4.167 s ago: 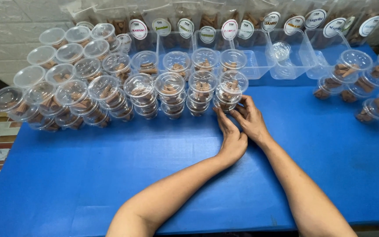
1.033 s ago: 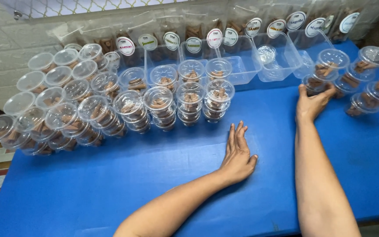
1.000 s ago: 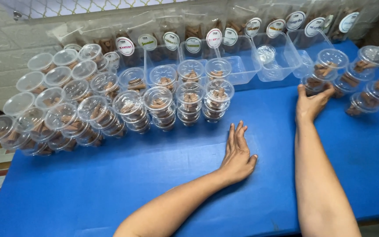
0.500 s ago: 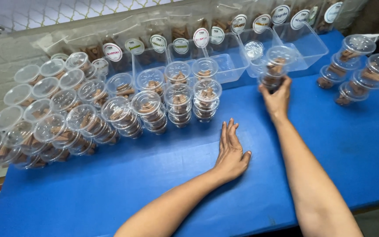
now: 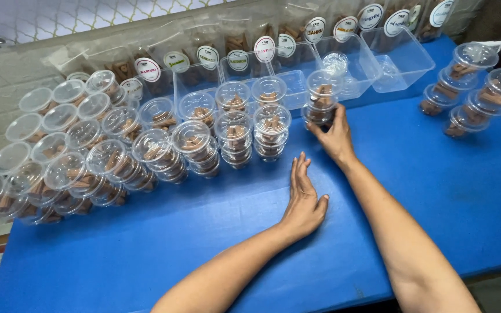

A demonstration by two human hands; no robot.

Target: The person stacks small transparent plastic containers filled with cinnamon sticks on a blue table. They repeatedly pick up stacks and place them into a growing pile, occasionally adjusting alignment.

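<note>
**Right hand on a stack of cups, left hand flat on the table**

A blue table (image 5: 424, 191) fills most of the frame. Across its upper left spreads a large block of stacked clear cups (image 5: 117, 150) with round lids, brown pieces inside them; the stacks at the far left lean over. Along the top edge stand clear bags with round labels (image 5: 265, 49) and open clear tubs (image 5: 395, 55). At the upper right, well apart from the block, lies a small cluster of lidded cups (image 5: 474, 87).

The right hand (image 5: 334, 136), above centre, has its grip curled around the base of a lone stack of cups (image 5: 321, 98), fingers wrapped on the lower cup, thumb at the left side. That stack stands upright just to the right of the block's last column, in front of the tubs.

The left hand (image 5: 304, 200), at centre, lies palm down on the bare table, fingers straight and close together, its grip released and holding nothing.
</note>
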